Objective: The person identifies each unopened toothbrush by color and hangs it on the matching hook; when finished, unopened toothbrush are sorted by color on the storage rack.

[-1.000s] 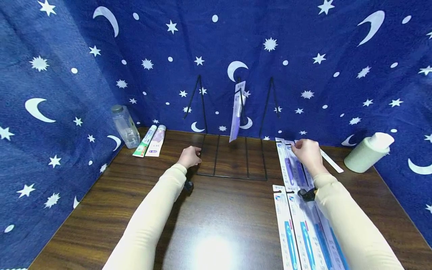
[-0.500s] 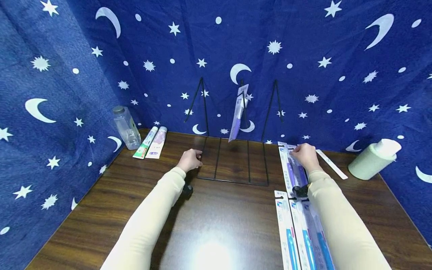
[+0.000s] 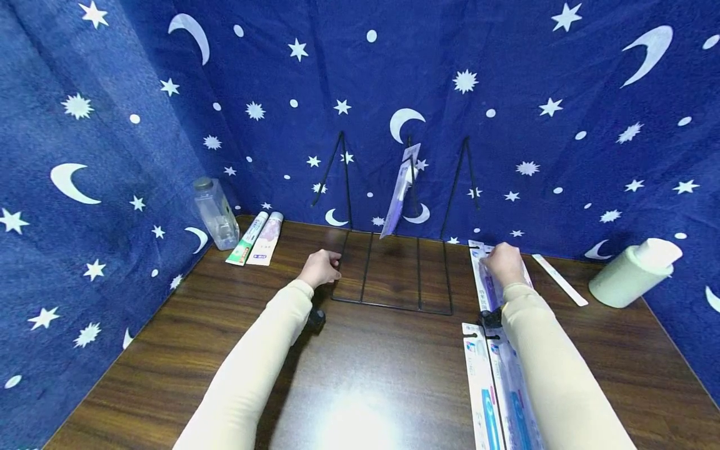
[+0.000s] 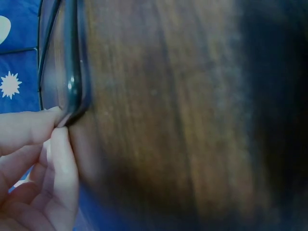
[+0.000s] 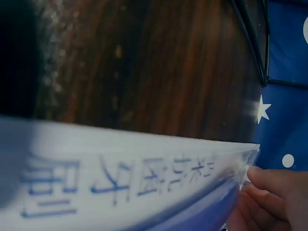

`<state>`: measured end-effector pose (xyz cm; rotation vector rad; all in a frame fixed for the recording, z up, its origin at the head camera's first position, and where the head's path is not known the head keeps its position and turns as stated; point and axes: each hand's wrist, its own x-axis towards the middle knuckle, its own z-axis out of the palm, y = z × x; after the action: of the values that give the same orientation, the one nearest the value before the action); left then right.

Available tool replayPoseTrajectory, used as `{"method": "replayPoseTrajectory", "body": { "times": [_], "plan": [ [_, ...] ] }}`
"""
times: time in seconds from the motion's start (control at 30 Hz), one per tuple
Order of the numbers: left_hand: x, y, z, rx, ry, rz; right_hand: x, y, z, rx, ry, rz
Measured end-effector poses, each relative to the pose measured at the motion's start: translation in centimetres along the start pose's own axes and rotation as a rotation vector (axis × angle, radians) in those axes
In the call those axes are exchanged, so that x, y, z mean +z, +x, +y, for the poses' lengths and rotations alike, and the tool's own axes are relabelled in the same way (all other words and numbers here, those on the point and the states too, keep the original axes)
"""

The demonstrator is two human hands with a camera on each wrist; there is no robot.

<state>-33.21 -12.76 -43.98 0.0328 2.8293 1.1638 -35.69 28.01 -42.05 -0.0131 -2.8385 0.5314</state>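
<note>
My left hand [image 3: 320, 269] pinches a corner of the black wire rack [image 3: 394, 307] at its left side; thumb and finger meet on the wire [image 4: 73, 82] in the left wrist view. From the rack's middle hook hangs a purple packaged toothbrush [image 3: 397, 197]. My right hand [image 3: 504, 265] is over the top end of the purple packaged toothbrushes lying on the table at the right. In the right wrist view, its thumb and fingers pinch the end of one packaged toothbrush [image 5: 110, 183], a white card with a clear cover. My forearm hides part of the packages.
Blue packaged toothbrushes [image 3: 488, 406] lie nearer on the right. A white strip [image 3: 559, 281] and a pale green tissue roll holder [image 3: 630, 275] stand beyond. Two toothpaste tubes [image 3: 247, 239] and a clear bottle [image 3: 216, 212] are at the back left. A blue curtain [image 3: 253, 56] closes the back.
My right hand has shifted left across the purple packages and dropped slightly in the head view, which has itself moved a little. My left hand stays on the rack.
</note>
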Motion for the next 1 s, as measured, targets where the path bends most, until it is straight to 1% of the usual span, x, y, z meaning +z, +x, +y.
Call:
{"method": "replayPoseTrajectory", "body": {
  "times": [0.13, 0.33, 0.43, 0.53, 0.73, 0.83, 1.0],
  "plan": [
    [-0.1, 0.0, 0.4, 0.010, 0.014, -0.017, 0.1, 0.0, -0.1, 0.041, 0.003, 0.033],
    [-0.2, -0.1, 0.4, -0.022, -0.003, -0.021, 0.2, 0.0, -0.4, 0.096, 0.044, 0.048],
    [-0.3, -0.2, 0.4, -0.023, -0.005, -0.024, 0.3, 0.0, -0.6, 0.108, 0.079, 0.089],
    [-0.3, -0.3, 0.5, -0.022, 0.001, -0.026, 0.1, 0.0, -1.0, 0.090, 0.121, 0.163],
    [-0.4, -0.3, 0.7, -0.016, 0.034, -0.014, -1.5, -0.2, -2.1, 0.047, 0.227, 0.376],
    [-0.4, -0.3, 0.5, -0.003, 0.053, -0.015, -2.2, -0.3, -2.4, 0.061, 0.282, 0.453],
    [-0.3, -0.4, 0.3, 0.021, 0.083, -0.013, -3.3, -0.8, -3.2, 0.077, 0.385, 0.549]
  ]
}}
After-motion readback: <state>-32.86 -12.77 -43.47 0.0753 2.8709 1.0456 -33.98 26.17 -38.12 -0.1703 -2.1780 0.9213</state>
